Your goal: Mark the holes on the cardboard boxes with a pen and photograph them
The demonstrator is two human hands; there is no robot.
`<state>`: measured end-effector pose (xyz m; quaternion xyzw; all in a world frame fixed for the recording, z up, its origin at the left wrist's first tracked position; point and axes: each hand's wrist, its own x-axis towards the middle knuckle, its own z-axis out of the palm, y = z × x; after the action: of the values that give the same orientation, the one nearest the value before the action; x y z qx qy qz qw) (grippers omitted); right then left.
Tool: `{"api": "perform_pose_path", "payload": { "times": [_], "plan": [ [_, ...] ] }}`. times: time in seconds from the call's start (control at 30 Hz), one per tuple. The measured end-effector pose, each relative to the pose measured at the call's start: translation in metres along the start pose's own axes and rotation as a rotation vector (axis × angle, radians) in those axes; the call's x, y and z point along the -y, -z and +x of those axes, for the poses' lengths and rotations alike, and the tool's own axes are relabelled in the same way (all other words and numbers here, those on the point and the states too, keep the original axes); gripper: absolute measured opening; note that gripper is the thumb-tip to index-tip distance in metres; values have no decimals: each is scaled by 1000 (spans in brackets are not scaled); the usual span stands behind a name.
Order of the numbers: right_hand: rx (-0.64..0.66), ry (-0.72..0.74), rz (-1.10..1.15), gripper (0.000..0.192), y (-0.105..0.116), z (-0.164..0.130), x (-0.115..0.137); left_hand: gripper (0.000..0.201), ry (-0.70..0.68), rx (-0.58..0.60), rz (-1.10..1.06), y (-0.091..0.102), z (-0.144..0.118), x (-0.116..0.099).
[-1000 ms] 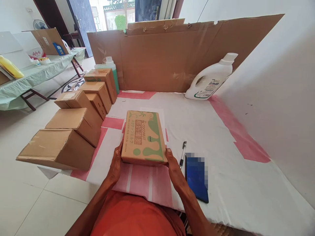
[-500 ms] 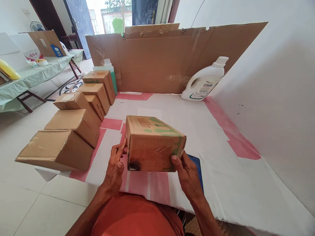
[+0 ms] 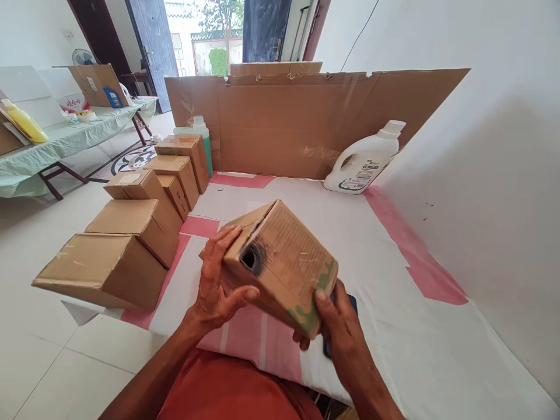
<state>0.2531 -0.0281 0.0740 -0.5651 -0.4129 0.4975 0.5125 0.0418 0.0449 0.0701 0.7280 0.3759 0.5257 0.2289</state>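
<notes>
A brown cardboard box (image 3: 289, 256) with green printing is held tilted above the table, between my two hands. One corner has a dark-edged hole. My left hand (image 3: 219, 280) grips the box's left side, thumb near the lower edge and fingers over the upper left. Around the lower right corner wraps my right hand (image 3: 339, 318), its thumb on the printed face and some fingertips showing underneath. Partly hidden behind that hand, a dark blue flat object (image 3: 327, 349) lies on the table.
Several cardboard boxes (image 3: 118, 256) line the table's left edge. At the back stand a bottle of green liquid (image 3: 206, 146), an upright cardboard sheet (image 3: 271, 125) and a white detergent jug (image 3: 365, 160). A white wall (image 3: 494, 175) borders the right side. Another table (image 3: 87, 140) stands far left.
The box has turned and tipped between my hands, so its holed corner now points up and left. My left hand has moved up from beside the box onto its side.
</notes>
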Motion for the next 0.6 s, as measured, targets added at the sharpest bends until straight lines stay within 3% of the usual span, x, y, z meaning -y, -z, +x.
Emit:
{"api": "perform_pose_path", "payload": {
  "times": [0.07,0.13,0.23,0.33,0.43,0.53,0.6],
  "plan": [
    [56,-124,24,62,-6,-20,0,84,50,-44,-109,5,8,1],
    [62,-158,-11,62,-3,-32,-4,74,107,-45,-203,10,12,3],
    [-158,-56,-182,61,12,-29,-6,64,143,18,-271,17,13,2],
    [-379,123,-337,73,19,-11,0,63,120,128,-263,16,14,-5],
    [-246,222,-349,68,2,3,13,60,63,148,-219,8,15,-11],
    [-137,211,-322,53,-23,-3,21,44,77,-19,-238,6,14,-19],
    [-132,192,-299,52,-37,-18,20,38,140,-57,-227,15,11,-28]
  ]
}}
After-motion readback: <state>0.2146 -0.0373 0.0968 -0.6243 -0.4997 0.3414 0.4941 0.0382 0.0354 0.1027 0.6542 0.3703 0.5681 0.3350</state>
